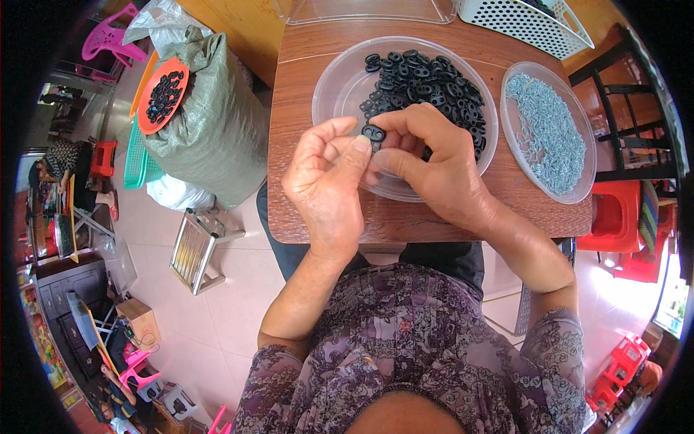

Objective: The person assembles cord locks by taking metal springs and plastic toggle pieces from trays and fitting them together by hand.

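Observation:
Above the near rim of a round clear plastic tub [334,67], my two hands meet. Between them is a small black oval cord lock [374,133] with two holes. My left hand [325,173] pinches it from below with thumb and finger. The bent fingers of my right hand [441,159] close on its right side; whether they hold another small part is hidden. A heap of similar black pieces [426,79] fills much of the tub. To the right, a round clear tray [511,119] holds many tiny silvery-blue pieces [546,134], which look like small springs.
The brown wooden table [296,94] carries both containers. A white perforated basket [517,25] stands at its far right edge. Left of the table are a bulging green sack [217,130] topped by an orange plate [170,79] of black pieces, and a metal-framed stool [199,249].

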Demonstrator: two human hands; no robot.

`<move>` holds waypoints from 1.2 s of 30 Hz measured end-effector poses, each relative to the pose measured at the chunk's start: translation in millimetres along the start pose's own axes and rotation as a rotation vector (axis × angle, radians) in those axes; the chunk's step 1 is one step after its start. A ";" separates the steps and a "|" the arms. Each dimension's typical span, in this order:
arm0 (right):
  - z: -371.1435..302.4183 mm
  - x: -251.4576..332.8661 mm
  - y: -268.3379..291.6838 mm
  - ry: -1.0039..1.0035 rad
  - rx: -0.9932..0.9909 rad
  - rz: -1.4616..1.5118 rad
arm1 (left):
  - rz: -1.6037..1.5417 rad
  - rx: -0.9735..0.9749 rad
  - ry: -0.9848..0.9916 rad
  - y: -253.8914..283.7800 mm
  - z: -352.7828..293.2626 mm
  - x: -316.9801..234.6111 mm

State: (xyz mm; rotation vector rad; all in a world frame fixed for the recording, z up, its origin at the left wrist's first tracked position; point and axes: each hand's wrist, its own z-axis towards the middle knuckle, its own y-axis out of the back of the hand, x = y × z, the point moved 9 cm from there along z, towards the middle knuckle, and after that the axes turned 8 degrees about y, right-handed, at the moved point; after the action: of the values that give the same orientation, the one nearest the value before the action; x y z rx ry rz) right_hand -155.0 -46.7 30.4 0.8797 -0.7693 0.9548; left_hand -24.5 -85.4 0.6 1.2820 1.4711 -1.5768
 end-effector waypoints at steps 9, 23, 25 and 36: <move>-1.1 7.1 4.6 0.117 -0.031 -0.093 | 0.010 0.033 0.066 -5.1 -0.4 4.4; -3.8 12.0 3.4 0.148 -0.015 -0.137 | 0.030 0.068 0.054 -4.6 -5.5 3.2; -4.1 16.8 5.0 0.211 -0.035 -0.180 | 0.037 0.092 0.062 -6.3 -5.1 2.5; -6.8 27.5 5.4 0.325 -0.041 -0.269 | 0.014 0.120 0.042 -8.1 -7.4 -0.5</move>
State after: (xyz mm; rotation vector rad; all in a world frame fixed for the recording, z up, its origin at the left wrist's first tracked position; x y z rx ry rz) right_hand -148.3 -29.3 52.4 0.7459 -0.3795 0.8126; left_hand -30.0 -76.9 4.7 1.3978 1.4085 -1.6596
